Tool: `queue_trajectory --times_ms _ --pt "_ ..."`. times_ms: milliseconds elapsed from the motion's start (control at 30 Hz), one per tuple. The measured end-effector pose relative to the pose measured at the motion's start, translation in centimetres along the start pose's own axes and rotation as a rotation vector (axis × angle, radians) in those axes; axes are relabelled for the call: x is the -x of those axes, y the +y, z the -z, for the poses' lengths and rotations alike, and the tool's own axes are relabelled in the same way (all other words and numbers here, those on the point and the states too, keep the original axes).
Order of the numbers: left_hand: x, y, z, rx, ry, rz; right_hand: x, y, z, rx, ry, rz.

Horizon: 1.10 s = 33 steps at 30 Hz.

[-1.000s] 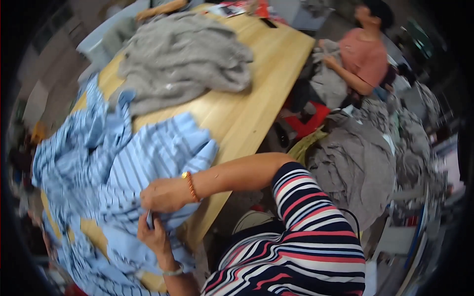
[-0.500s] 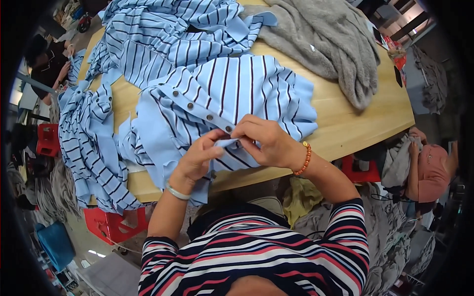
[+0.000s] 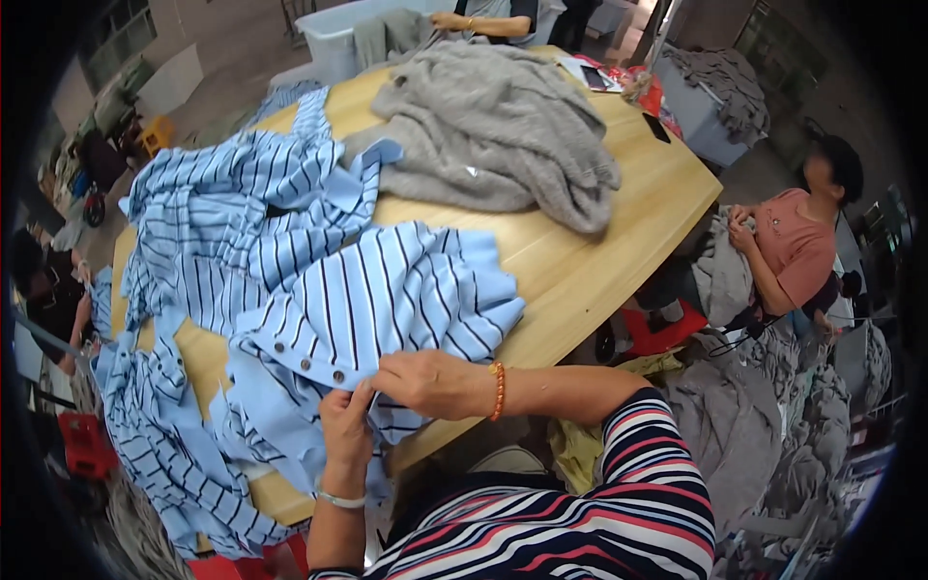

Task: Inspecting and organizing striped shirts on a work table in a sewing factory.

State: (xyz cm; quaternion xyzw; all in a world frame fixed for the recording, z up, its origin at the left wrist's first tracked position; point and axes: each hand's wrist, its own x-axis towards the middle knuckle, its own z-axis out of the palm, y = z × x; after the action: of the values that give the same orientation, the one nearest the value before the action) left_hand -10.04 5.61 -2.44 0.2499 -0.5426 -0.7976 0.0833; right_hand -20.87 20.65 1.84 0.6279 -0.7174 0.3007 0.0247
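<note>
A light blue cardigan with dark stripes (image 3: pixel 382 290) lies in front of me on the wooden table, its button band slanting down toward my hands. Several dark buttons (image 3: pixel 305 364) show along that band. At the band's lower end, my left hand (image 3: pixel 345 425) pinches the cloth edge with thumb and fingers closed. My right hand (image 3: pixel 422 380) meets it there, fingers curled over the same edge. Whatever lies right between the fingertips is hidden, so I cannot see a button in them.
More striped knitwear (image 3: pixel 193 222) is heaped on the left and hangs over the table edge. A fuzzy grey garment (image 3: pixel 512 126) lies at the back. A phone (image 3: pixel 656 128) rests near the table's right corner. A person in a pink shirt (image 3: pixel 795 246) sits at right; another works behind the table.
The view has tilted up, bringing more of the room into sight. My hands have drawn closer together at the button band, and the cloth flap between them is now mostly covered.
</note>
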Motion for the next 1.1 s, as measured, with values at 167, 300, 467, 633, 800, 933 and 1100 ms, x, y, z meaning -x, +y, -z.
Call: queue_trajectory --times_ms 167,300,467,633,800,933,1100 --pt "-0.3 -0.5 -0.6 0.057 -0.024 -0.183 0.2 -0.3 -0.4 -0.035 0.154 -0.043" --pt "0.1 -0.1 -0.7 -0.068 -0.052 -0.246 0.4 0.5 -0.4 -0.042 0.138 -0.040" --pt "0.5 0.4 0.0 -0.437 -0.254 -0.366 0.6 1.4 -0.8 -0.100 0.040 -0.067" --pt "-0.2 0.0 0.7 -0.826 -0.063 -0.475 0.3 1.4 -1.0 -0.123 -0.044 -0.084" --pt "-0.4 -0.5 1.5 -0.849 -0.101 -0.497 0.4 1.7 -0.8 -0.147 -0.136 -0.125" --pt "-0.7 -0.8 2.2 -0.777 -0.162 -0.450 0.4 1.9 -1.1 -0.176 -0.180 -0.115" --pt "-1.4 -1.0 2.1 -0.586 -0.174 -0.303 0.0 2.4 -1.7 -0.124 -0.152 -0.045"
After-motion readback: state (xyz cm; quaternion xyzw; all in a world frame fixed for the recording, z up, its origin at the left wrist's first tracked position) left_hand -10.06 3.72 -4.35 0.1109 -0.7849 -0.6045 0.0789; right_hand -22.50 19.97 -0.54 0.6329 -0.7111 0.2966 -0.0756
